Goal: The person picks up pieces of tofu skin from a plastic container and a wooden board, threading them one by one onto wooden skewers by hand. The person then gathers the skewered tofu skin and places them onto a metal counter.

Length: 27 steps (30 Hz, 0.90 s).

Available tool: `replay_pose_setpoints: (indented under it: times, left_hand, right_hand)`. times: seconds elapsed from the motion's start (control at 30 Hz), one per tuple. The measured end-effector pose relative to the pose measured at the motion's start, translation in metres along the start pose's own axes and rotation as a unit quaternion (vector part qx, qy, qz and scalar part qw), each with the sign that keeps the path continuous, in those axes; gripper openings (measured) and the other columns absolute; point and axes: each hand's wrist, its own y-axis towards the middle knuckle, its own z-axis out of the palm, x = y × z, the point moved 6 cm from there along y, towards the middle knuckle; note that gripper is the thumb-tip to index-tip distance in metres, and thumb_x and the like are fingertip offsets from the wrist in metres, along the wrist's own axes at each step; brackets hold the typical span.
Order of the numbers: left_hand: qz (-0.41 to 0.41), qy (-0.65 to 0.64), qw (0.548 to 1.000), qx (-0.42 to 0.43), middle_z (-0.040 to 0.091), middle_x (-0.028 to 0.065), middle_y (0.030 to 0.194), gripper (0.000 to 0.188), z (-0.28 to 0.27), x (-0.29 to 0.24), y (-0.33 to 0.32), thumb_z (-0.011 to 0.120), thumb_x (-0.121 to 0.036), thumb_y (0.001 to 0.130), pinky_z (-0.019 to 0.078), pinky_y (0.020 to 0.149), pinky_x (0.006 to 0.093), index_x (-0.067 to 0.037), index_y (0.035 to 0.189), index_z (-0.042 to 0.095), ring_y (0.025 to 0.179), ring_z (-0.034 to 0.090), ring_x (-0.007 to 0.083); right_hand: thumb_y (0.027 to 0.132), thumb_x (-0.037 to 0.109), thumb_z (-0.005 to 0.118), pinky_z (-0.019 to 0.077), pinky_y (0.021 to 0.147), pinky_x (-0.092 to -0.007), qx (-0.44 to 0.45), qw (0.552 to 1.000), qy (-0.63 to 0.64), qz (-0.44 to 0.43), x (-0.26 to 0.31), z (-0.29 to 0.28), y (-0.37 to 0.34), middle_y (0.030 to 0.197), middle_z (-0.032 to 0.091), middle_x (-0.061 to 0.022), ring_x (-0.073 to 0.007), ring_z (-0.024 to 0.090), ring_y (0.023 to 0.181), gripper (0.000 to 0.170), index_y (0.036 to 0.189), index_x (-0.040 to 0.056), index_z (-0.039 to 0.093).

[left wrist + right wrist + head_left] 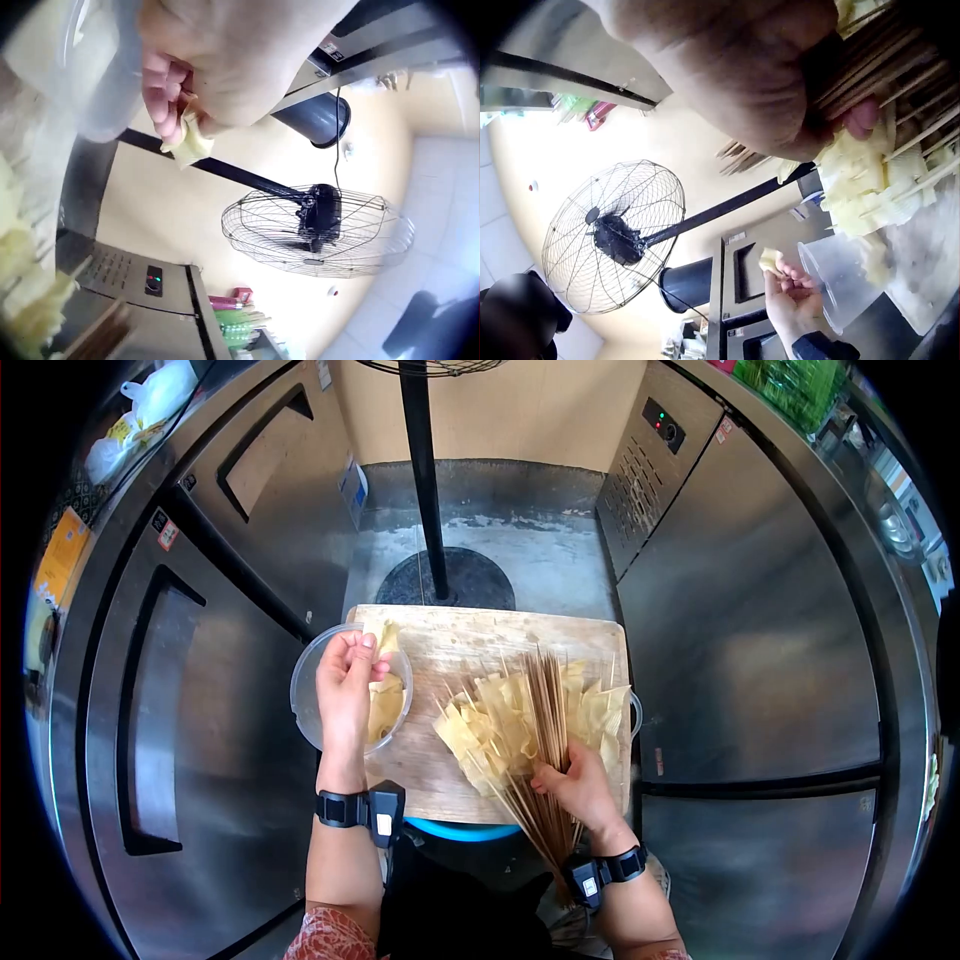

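Observation:
Above a round clear tub [301, 705], the left hand [347, 678] pinches a folded pale-yellow sheet [388, 637] between thumb and fingers; the left wrist view shows the same sheet [193, 142] at the fingertips. More yellow sheets [386, 710] lie in the tub. The right hand [578, 785] grips a thick bundle of thin wooden sticks [547, 705] at the board's right side. Around and under the bundle lie yellow sheets threaded on sticks [478, 730]. In the right wrist view the fingers curl round the bundle [877, 64], partly hidden by the palm.
A wooden board [420, 780] carries the sheets, with a blue rim [465, 830] below its near edge. Behind it stands a fan pole on a round black base [450, 575]. Steel cabinets [230, 660] flank both sides.

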Motion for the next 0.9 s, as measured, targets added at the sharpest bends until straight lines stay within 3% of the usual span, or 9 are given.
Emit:
replay_pose_setpoints:
  times: [0.07,0.2,0.37,0.47,0.57,0.67,0.7,0.9]
  left_hand:
    - [0.001,-0.133,0.99,0.036,0.064,0.0076,0.083,0.017,0.018,-0.007,-0.008,0.056,-0.02,0.092,0.0484,0.062,0.0197,-0.002,0.093,0.056,0.067,0.06,0.0081]
    - [-0.096,-0.203,0.967,0.12,0.065,0.0133,0.089,0.015,0.06,0.0,-0.026,0.056,-0.017,0.091,0.0525,0.067,0.0233,-0.003,0.096,0.055,0.074,0.063,0.0125]
    - [-0.145,-0.197,0.949,0.198,0.066,0.0128,0.09,0.023,0.097,0.01,-0.045,0.055,-0.012,0.091,0.0541,0.07,0.0254,-0.005,0.113,0.052,0.081,0.065,0.0162]
    - [-0.149,-0.209,0.945,0.201,0.066,0.0153,0.094,0.021,0.102,0.02,-0.046,0.056,-0.012,0.09,0.0551,0.07,0.0254,-0.005,0.11,0.053,0.079,0.066,0.0156]
    - [-0.168,-0.181,0.954,0.172,0.065,0.0109,0.093,0.017,0.103,0.024,-0.045,0.057,-0.012,0.089,0.0528,0.069,0.0232,-0.006,0.105,0.056,0.079,0.064,0.0126]
    - [-0.089,-0.131,0.973,0.166,0.064,0.0048,0.084,0.013,0.103,0.03,-0.041,0.059,-0.01,0.089,0.048,0.063,0.0206,-0.005,0.1,0.056,0.074,0.058,0.0077]
    - [-0.061,-0.116,0.977,0.168,0.062,0.0028,0.082,0.006,0.104,0.025,-0.042,0.061,-0.007,0.087,0.0449,0.061,0.0188,-0.006,0.089,0.056,0.072,0.054,0.0049]
    - [-0.074,-0.133,0.979,0.135,0.062,0.0046,0.085,0.02,0.104,0.019,-0.045,0.064,-0.005,0.084,0.0459,0.057,0.0192,-0.008,0.075,0.047,0.07,0.056,0.0069]
  right_hand:
    - [0.079,0.008,0.062,0.0476,0.07,-0.0279,0.008,1.0,0.0,-0.009,0.004,0.001,-0.001,0.085,0.065,-0.0091,-0.0129,0.058,0.076,0.026,0.103,-0.0024,0.058]
    - [0.081,0.01,0.063,0.0471,0.074,-0.0268,0.013,0.999,-0.003,-0.042,0.013,0.003,-0.003,0.086,0.066,-0.0082,-0.0127,0.059,0.078,0.026,0.103,-0.0021,0.059]
    - [0.08,0.01,0.064,0.0472,0.076,-0.027,0.004,0.998,0.007,-0.059,0.01,0.001,-0.003,0.093,0.066,-0.0107,-0.0134,0.06,0.082,0.026,0.102,-0.0023,0.059]
    - [0.08,0.009,0.066,0.0473,0.077,-0.0277,-0.013,0.998,-0.014,-0.056,0.013,-0.001,-0.004,0.095,0.066,-0.0116,-0.0142,0.061,0.084,0.029,0.106,-0.0022,0.057]
    - [0.079,0.008,0.067,0.0474,0.079,-0.0278,-0.043,0.996,-0.023,-0.07,0.026,-0.003,-0.007,0.097,0.066,-0.012,-0.0146,0.061,0.087,0.035,0.11,-0.0025,0.054]
    - [0.08,0.005,0.067,0.0458,0.079,-0.0251,-0.03,0.998,0.023,-0.053,0.025,-0.002,-0.007,0.098,0.062,-0.0058,-0.0108,0.056,0.085,0.036,0.112,-0.0018,0.053]
    - [0.08,0.005,0.068,0.0459,0.078,-0.0248,-0.036,0.998,0.022,-0.053,0.024,-0.003,-0.008,0.097,0.062,-0.0055,-0.0106,0.056,0.085,0.036,0.112,-0.0017,0.053]
    - [0.08,0.007,0.07,0.0465,0.078,-0.0244,-0.033,0.997,0.044,-0.05,0.025,0.0,-0.008,0.095,0.062,-0.0052,-0.01,0.056,0.084,0.037,0.111,-0.0016,0.053]
